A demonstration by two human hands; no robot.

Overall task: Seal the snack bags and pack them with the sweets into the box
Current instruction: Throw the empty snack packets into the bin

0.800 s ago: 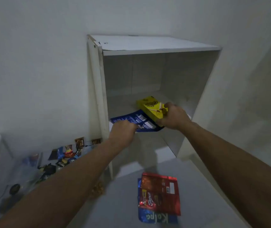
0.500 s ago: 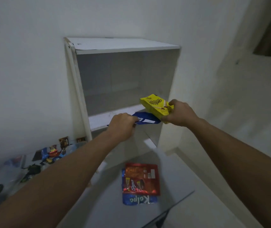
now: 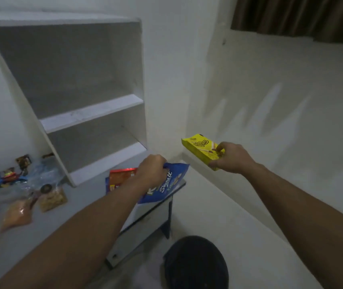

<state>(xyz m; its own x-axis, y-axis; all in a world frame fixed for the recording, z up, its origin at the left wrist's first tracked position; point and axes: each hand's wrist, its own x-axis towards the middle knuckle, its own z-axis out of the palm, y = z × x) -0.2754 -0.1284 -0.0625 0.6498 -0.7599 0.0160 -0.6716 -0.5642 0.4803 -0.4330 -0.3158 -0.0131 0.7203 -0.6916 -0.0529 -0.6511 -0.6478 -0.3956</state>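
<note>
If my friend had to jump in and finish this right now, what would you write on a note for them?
Left hand: shut on the top edge of the blue foil snack bag, held over the right end of the grey table.
Right hand: shut on the flat yellow snack packet, held in the air beside the table.
On the table: a red foil packet behind the left hand, clear bags of snacks and small wrapped sweets at the left.
The white shelf unit shows nothing on its shelves.
Done: no packing visible. Left: seal the bags, pack everything. No box in view.
</note>
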